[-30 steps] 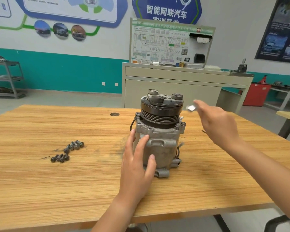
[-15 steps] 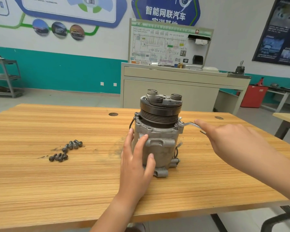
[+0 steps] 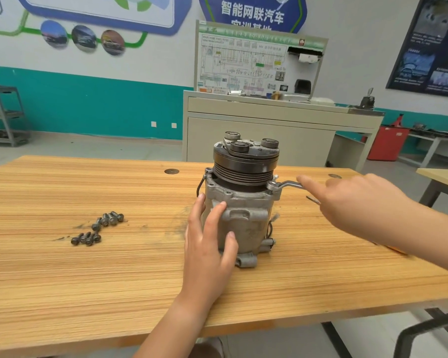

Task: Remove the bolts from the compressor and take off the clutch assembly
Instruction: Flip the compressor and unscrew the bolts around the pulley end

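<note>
- We see a rough, grey cast-metal compressor (image 3: 241, 223) standing upright mid-way along a striped wooden table (image 3: 88, 280). Its black grooved clutch assembly (image 3: 245, 161) is on top, not yet removed.
- A cluster of dark bolts (image 3: 98, 228) lies loose, well to the left.
- Our right hand (image 3: 347, 202) grips a slim silver wrench (image 3: 285, 185) seated on a flange bolt; we judge at least one remains.
- Our left hand (image 3: 207, 244) presses spread, straight fingers against the housing.

Compressor (image 3: 243, 218) upright at centre of table (image 3: 88, 285); clutch assembly (image 3: 246, 164) on top. Loose bolts (image 3: 98, 228) on table, well left of compressor. Left hand (image 3: 207, 246) against compressor's near-left side. Wrench (image 3: 285, 185) head on right flange ear, handle running right into right hand (image 3: 347, 202). Training bench (image 3: 256, 130) behind table; shelf rack (image 3: 3, 115) far left.
</note>
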A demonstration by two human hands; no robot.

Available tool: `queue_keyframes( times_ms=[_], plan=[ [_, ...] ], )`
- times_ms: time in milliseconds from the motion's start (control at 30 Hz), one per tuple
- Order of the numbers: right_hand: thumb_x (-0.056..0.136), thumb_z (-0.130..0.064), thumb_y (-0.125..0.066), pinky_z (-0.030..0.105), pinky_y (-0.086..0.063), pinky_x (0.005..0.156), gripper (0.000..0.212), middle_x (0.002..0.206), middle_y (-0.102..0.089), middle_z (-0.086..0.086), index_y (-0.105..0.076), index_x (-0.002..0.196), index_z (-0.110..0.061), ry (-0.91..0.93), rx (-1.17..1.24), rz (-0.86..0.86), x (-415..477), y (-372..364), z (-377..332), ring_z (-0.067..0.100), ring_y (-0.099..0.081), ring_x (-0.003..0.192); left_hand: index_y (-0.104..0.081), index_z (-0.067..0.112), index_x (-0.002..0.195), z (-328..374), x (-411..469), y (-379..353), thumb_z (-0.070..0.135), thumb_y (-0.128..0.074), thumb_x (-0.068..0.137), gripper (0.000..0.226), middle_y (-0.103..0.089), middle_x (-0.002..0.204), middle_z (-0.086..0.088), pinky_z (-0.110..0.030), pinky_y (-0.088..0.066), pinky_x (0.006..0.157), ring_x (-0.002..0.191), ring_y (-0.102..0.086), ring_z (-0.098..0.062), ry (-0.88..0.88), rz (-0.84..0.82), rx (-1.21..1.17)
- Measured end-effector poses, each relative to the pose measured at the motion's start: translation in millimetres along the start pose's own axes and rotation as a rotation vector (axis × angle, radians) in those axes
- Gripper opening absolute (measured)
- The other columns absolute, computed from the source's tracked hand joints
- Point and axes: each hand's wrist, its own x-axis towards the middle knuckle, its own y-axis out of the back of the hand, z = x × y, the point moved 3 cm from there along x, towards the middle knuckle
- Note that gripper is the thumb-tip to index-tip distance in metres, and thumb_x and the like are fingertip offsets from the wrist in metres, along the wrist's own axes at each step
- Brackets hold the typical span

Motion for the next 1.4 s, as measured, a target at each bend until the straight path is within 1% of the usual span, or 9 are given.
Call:
queue_keyframes(
  times_ms=[167,300,400,533,633,867,1133,1267,1400],
  plan=[
    [0.09,-0.004,-0.042,0.024,-0.037,0.051,0.04,0.081,-0.049,-0.004,-0.033,0.126,-0.019,0.004,0.041,0.097,40,-22,15,0.017,-0.05,0.069,-0.031,0.038,0.13,-1,0,1,0.039,-0.036,0.084,0.046,-0.008,0.148,0.015,-0.045,-0.031,0.11,0.14,-0.021,-0.018,-0.004,-0.009,0.006],
    [0.075,0.021,-0.05,0.047,-0.048,0.088,0.035,0.089,-0.067,0.019,-0.06,0.105,0.006,0.004,0.169,0.319,67,-34,1,0.035,-0.064,0.079,-0.031,0.039,0.13,-1,0,2,0.04,-0.036,0.084,0.046,-0.006,0.147,0.018,-0.045,-0.03,0.111,0.141,-0.021,-0.017,0.008,-0.021,0.005],
    [0.059,0.029,-0.06,0.055,-0.052,0.073,0.034,0.077,-0.067,0.025,-0.064,0.089,0.013,0.004,0.255,0.484,70,-34,-1,0.036,-0.066,0.064,-0.03,0.04,0.13,-1,0,2,0.04,-0.036,0.084,0.047,-0.006,0.147,0.019,-0.044,-0.029,0.111,0.141,-0.018,-0.013,0.009,-0.03,0.005],
    [0.087,0.008,-0.055,0.044,-0.052,0.059,0.029,0.082,-0.067,0.024,-0.055,0.116,0.011,-0.172,0.583,0.607,42,-24,16,0.035,-0.065,0.069,-0.03,0.04,0.13,-2,0,1,0.034,-0.041,0.086,0.045,-0.005,0.145,0.022,-0.042,-0.029,0.111,0.139,-0.017,-0.008,-0.001,-0.028,-0.004],
    [0.096,-0.013,-0.043,0.033,-0.039,0.051,0.031,0.063,-0.05,0.002,-0.05,0.122,0.002,-0.235,0.741,0.655,9,-8,22,0.017,-0.046,0.049,-0.031,0.04,0.129,-2,0,0,0.027,-0.046,0.086,0.048,-0.005,0.145,0.022,-0.043,-0.03,0.111,0.138,-0.016,-0.005,-0.001,-0.015,-0.009],
    [0.098,-0.021,-0.032,0.033,-0.048,0.057,0.031,0.081,-0.057,-0.004,-0.034,0.128,-0.029,-0.181,0.319,0.037,-20,7,-1,0.018,-0.054,0.068,-0.031,0.039,0.13,-1,1,1,0.039,-0.038,0.083,0.048,-0.007,0.146,0.019,-0.048,-0.033,0.108,0.14,-0.018,-0.012,-0.001,-0.006,-0.017],
    [0.089,0.003,-0.036,0.026,-0.021,0.038,0.027,0.066,-0.038,-0.002,-0.034,0.113,-0.011,-0.19,0.009,-0.122,-14,25,-23,0.014,-0.034,0.048,-0.032,0.04,0.129,0,0,1,0.04,-0.037,0.083,0.047,-0.005,0.146,0.022,-0.045,-0.031,0.11,0.14,-0.018,-0.011,0.006,-0.011,-0.026],
    [0.087,0.011,-0.032,0.026,-0.02,0.036,0.056,0.105,-0.055,0.011,-0.014,0.139,0.003,-0.14,-0.064,-0.175,-19,26,-43,0.027,-0.064,0.082,-0.032,0.039,0.129,-1,0,0,0.039,-0.037,0.083,0.047,-0.006,0.146,0.02,-0.048,-0.032,0.109,0.14,-0.019,-0.015,0.005,-0.006,-0.025],
    [0.088,0.011,-0.035,0.026,-0.02,0.037,0.058,0.092,-0.052,0.01,-0.011,0.141,0.005,-0.056,-0.132,-0.215,-15,29,-37,0.026,-0.063,0.085,-0.032,0.038,0.13,-2,-1,0,0.038,-0.038,0.083,0.047,-0.009,0.147,0.016,-0.049,-0.032,0.109,0.14,-0.02,-0.014,0.005,-0.004,-0.022]
  ],
)
